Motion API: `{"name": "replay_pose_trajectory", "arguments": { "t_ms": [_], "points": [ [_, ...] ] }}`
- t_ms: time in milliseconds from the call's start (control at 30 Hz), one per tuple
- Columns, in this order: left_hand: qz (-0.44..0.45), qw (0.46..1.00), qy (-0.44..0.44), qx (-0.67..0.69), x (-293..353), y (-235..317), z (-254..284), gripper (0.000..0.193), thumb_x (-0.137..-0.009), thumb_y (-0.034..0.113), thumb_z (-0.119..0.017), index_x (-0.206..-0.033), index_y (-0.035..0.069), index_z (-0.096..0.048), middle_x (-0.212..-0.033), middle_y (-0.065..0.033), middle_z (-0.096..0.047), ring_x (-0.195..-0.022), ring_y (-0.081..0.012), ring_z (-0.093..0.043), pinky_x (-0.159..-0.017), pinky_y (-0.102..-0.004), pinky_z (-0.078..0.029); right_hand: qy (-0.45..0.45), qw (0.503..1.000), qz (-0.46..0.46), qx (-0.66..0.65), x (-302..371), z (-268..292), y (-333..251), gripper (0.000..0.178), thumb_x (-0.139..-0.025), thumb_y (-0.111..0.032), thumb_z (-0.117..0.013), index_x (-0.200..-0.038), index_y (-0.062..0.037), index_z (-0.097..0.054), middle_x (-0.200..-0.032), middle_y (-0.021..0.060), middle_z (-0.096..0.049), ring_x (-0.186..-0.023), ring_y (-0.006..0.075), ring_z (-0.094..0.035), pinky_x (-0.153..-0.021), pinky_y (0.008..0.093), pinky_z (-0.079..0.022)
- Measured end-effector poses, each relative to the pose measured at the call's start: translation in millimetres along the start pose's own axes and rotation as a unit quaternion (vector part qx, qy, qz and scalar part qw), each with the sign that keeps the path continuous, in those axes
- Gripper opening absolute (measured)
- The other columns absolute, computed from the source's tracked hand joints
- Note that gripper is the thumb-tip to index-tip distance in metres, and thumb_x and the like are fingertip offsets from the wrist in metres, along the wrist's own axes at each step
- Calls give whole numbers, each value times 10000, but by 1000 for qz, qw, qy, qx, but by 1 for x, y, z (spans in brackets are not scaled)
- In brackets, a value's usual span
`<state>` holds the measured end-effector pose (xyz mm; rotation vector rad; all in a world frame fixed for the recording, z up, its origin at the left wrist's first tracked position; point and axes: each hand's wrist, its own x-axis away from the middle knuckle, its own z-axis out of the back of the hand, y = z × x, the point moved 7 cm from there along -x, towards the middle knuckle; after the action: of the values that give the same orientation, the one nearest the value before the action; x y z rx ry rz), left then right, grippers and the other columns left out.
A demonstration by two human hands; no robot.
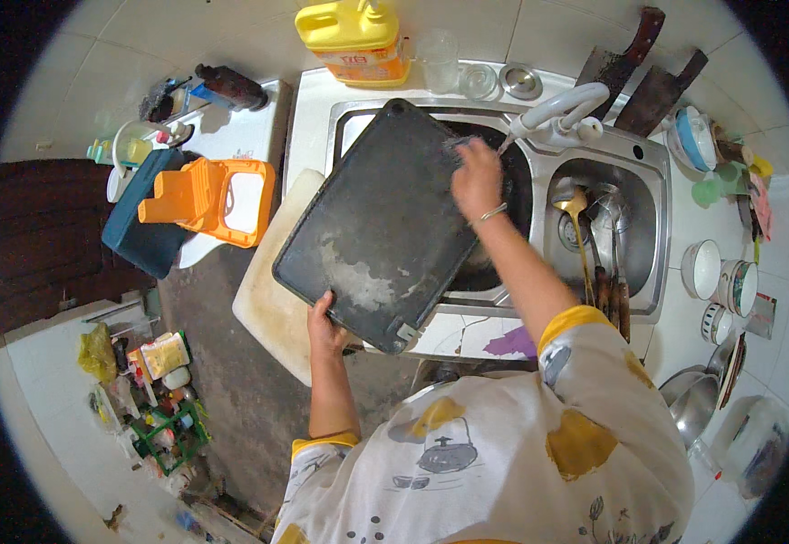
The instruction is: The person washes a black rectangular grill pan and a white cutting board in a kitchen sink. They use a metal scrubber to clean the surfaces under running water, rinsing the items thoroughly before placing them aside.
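Slanting lengthwise, the black board [372, 213] points upper right.

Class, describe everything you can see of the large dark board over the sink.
The dark board is a flat rectangle with rounded corners and a narrow border, perhaps plastic. Its charcoal face bears a pale, patchy area toward the lower end, a small round feature in the top corner and a light mark at the bottom corner. It slants over the sink's left basin, partly hiding a cream board. The left hand grips its lower-left edge, thumb on top; the right hand is at its upper-right edge.
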<state>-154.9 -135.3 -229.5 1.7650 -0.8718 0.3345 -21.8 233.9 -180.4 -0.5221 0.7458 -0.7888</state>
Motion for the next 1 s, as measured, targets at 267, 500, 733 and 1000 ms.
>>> {"name": "replay_pose_trajectory", "arguments": {
  "t_ms": [267,500,733,1000],
  "points": [
    [2,1000,-20,-25,-5,-7,1,443,-802,128,-594,-1213,22,-464,-1121,-123,-570,-1018,-310,-562,-891,-464,-463,-36,998,46,2,-30,-36,-31,308,-684,-20,-534,-975,-8,-632,-1113,196,-556,-1015,363,-517,-916,423,-410],
    [13,998,-59,-25,5,2,-27,500,-798,123,-594,-1262,68,-417,-1158,-120,-539,-1047,-290,-539,-906,-450,-446,-84,996,7,28,86,6,-31,337,-692,9,-523,-1016,-27,-609,-1161,207,-532,-1099,389,-476,-971,467,-366],
    [22,998,-35,-52,11,7,-30,512,-801,141,-614,-1263,52,-412,-1176,-111,-533,-1067,-284,-529,-902,-438,-450,-40,998,-6,38,38,23,1,334,-699,15,-510,-1017,-5,-610,-1129,204,-552,-1073,362,-492,-953,420,-388],
    [3,996,-76,-38,6,6,-32,511,-811,126,-607,-1273,60,-398,-1177,-108,-529,-1068,-292,-525,-920,-459,-434,-138,983,112,-51,116,15,-91,286,-661,-1,-515,-920,-27,-633,-1125,184,-566,-1097,365,-497,-986,436,-364]
  ]
}}
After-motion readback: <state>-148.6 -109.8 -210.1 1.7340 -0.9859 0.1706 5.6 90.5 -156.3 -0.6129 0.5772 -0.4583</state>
